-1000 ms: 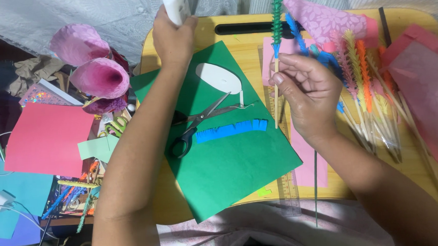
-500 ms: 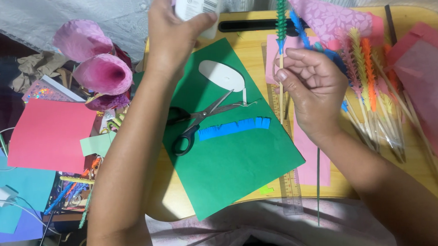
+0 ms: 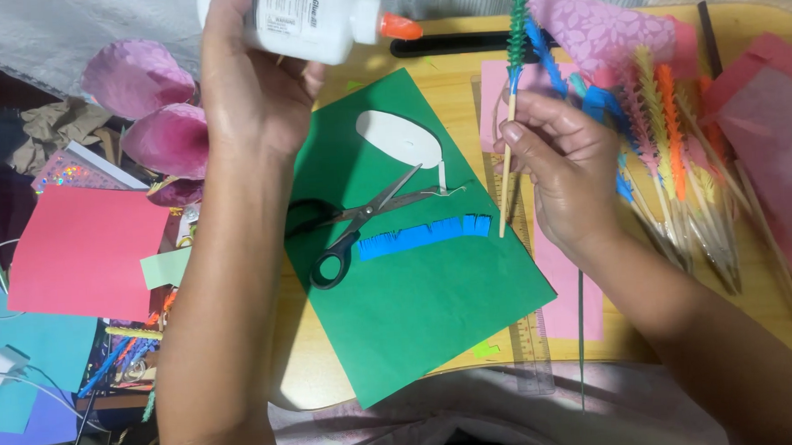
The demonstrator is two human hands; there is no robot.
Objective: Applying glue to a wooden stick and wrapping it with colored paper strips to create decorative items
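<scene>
**A:** Green paper sheet [image 3: 418, 319] first, closest to the person, lying on the yellow worktop [image 3: 461, 77]. What is on it?

**B:** Black-handled scissors [image 3: 360, 220], lying with the blades open. A blue fringed strip [image 3: 423, 236] sits just beside them. A bit farther up the sheet there is a white oval [image 3: 399, 138].

**A:** And the hands?

**B:** The right hand [image 3: 563, 175] has its fingers pinched shut on a thin wooden stick [image 3: 505, 169]. The stick stands almost upright, with its bottom end near the blue strip. Green fringe [image 3: 517, 21] is wound around its top.

**A:** The other one?

**B:** The left hand [image 3: 257, 95] is farthest away. Its fingers are wrapped tight around a white glue bottle [image 3: 311, 17], held up above the worktop. The orange tip [image 3: 398, 25] points sideways at the stick.

**A:** So which step is it?

**B:** I think it is the gluing part, with no glue out yet. The tip and the bare wood need to come together. I can't tell if the tip is open.
</scene>
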